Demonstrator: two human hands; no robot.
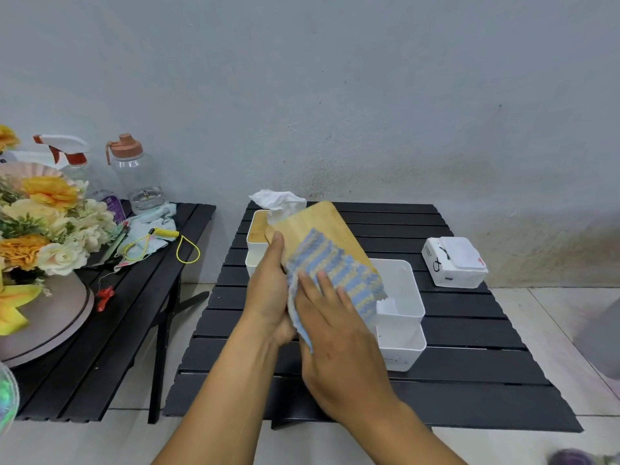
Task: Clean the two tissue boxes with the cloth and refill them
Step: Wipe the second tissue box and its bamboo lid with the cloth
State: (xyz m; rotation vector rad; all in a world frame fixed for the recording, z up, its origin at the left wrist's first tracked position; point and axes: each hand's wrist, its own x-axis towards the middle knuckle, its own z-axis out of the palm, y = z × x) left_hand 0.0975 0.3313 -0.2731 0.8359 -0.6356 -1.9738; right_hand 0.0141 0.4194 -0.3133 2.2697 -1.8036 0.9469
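The bamboo lid (315, 226) is held tilted above the middle of the surface (469, 364), gripped at its near edge by the left hand (268, 290). The soft cloth (339, 273) is pressed onto it by the straight fingers (322, 283) of the right hand (335, 327). The lid is judged stiff, light and smooth, best held by its edges. The open box (406, 297) lies beneath.

On my feed a plain grey wall (335, 78) runs from 10 to 2 o'clock, stained darker low down. Pale floor tiles (543, 317) show at 3 and 6. One black slatted surface (469, 333) sits centre, a second surface (110, 317) at 9.
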